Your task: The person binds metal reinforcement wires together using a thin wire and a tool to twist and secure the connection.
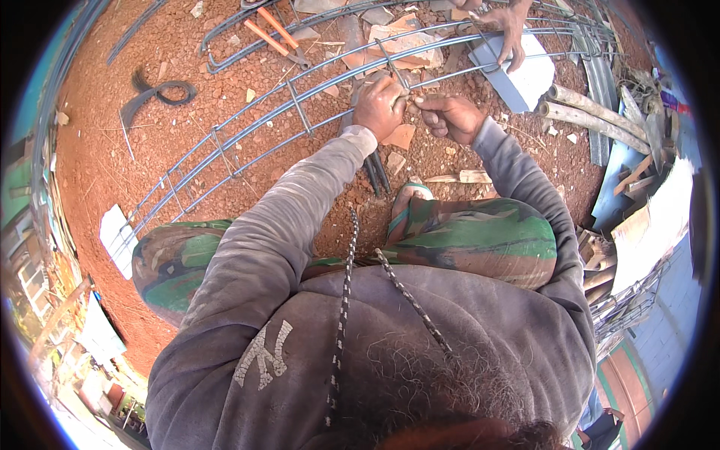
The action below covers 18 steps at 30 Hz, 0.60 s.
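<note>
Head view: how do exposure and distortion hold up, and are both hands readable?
Head view: the rods show as arcs, likely partly fisheye bend; corners black, the rim fringed violet; the white panel looks washed out; left hand and right hand are readable, their fingertip detail less so.

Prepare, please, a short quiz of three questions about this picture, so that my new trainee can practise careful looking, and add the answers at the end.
1. Multiple choice: What are the person's left hand and right hand closest to?
a) the round poles
b) the metal bar frame
c) the white panel at lower left

2. True or false: The person works with gloves on.

3. Short answer: On which side of the orange-handled pliers does the dark wire bundle lie in the picture?

Key: 1. b. 2. False; both hands are bare. 3. On the left.
</note>
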Tool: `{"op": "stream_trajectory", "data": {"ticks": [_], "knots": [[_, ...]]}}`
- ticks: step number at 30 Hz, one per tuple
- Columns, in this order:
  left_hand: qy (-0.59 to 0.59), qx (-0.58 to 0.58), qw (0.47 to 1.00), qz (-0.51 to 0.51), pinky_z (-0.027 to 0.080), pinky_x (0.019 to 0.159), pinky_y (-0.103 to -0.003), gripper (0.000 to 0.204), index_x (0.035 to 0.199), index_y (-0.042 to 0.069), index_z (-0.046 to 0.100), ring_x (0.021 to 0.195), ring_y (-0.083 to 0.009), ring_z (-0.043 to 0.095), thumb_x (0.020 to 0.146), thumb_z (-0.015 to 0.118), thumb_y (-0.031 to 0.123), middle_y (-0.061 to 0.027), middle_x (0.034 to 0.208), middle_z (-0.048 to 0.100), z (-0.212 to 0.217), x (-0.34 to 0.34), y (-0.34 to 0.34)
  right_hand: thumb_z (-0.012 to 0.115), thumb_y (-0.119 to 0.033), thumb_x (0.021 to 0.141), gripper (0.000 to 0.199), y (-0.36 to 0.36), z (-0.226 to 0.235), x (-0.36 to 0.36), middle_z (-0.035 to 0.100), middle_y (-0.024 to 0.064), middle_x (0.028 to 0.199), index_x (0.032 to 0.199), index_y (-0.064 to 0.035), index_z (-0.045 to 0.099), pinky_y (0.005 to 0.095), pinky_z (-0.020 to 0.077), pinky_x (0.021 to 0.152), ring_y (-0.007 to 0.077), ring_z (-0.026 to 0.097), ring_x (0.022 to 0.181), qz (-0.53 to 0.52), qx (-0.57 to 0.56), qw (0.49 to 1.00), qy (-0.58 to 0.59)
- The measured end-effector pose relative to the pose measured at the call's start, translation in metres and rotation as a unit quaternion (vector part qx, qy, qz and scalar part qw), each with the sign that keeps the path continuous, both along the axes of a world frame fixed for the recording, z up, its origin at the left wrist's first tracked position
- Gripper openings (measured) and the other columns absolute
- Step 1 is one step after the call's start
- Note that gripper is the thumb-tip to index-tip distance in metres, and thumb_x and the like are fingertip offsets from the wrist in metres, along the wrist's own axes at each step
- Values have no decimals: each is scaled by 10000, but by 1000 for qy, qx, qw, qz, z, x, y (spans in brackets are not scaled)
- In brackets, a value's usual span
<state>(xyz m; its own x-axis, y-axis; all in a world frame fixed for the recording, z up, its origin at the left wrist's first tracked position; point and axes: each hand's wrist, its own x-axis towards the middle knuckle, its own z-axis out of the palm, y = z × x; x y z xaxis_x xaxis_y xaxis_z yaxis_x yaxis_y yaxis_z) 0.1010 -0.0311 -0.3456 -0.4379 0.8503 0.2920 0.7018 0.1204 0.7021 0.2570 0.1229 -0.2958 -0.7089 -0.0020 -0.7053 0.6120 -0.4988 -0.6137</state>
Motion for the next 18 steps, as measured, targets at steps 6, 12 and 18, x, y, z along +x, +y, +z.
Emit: {"op": "stream_trajectory", "data": {"ticks": [6,12,18], "knots": [[-287,-197,936,42,557,900,-434,283,953,86,768,1003,-328,739,868,690,345,-209,1049,765,17,-12,33,573,-481,1056,520,-77,-39,46,708,26,846,1291,-24,650,356,552,743,204,664,748,-201,-96,973,-64],[-319,-272,906,-54,569,854,-397,479,1213,24,720,1006,-288,718,997,598,434,-183,1149,740,-10,-57,32,769,-618,854,809,-162,-25,1,735,258,992,1278,24,516,511,589,792,417,740,895,245,499,831,-9],[-553,-351,745,-123,565,798,-325,492,1374,140,653,1119,-157,703,1036,614,495,-27,1297,703,23,-61,50,779,-543,840,839,-158,-55,-11,711,292,1013,1314,46,414,521,571,866,463,713,982,276,519,807,-57]]}}
